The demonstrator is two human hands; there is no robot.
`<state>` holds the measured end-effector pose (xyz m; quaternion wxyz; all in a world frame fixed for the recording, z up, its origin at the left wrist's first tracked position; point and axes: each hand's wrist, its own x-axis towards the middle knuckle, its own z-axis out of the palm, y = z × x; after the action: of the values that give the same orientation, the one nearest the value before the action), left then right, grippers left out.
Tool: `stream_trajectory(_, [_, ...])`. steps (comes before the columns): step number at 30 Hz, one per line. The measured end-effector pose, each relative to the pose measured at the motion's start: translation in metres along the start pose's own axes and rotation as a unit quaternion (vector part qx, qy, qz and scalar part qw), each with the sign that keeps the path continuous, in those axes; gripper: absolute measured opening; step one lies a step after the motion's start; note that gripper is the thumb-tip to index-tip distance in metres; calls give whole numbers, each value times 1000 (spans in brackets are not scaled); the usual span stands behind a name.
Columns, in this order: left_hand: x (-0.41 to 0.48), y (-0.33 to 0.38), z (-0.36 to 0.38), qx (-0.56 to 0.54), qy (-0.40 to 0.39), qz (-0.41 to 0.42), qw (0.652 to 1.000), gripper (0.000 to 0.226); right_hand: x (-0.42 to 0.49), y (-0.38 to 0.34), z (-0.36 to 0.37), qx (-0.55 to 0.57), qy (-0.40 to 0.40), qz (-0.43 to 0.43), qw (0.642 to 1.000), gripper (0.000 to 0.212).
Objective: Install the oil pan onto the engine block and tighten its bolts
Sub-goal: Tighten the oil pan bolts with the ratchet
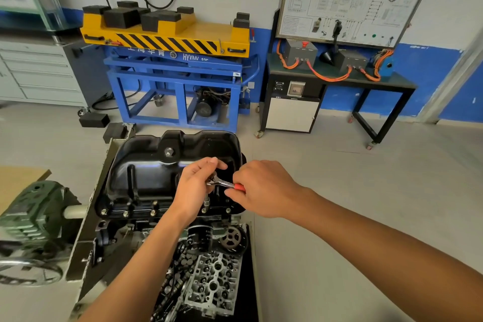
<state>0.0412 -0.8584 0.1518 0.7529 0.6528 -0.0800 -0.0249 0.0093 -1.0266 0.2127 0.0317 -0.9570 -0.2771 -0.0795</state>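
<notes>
So the glossy black stamped-steel oil pan (156,172) is sitting on top of the dark engine block (122,232), with silver flange bolts (126,214) along its near edge. Left hand (193,185) has its fingers curled over the head of the chrome ratchet with the red handle (222,183). Right hand (261,188) pinches that red grip. The short socket extension (206,202) drops onto a bolt near the pan's right corner.

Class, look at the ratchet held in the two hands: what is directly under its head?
A socket extension drops from the ratchet to the near flange of the oil pan. The bolt beneath cannot be seen: the socket end covers it.
</notes>
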Motion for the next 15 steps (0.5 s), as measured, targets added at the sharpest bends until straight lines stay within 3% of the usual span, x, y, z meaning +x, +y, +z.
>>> stream_trajectory(7, [0,-6,-4,3,20,-16,1000,32,4,-6,7,18,-13,3,1000,45])
stream_trajectory(15, [3,-8,-4,21,30,25,999,31,1,-30,11,144,-71,17,987,52])
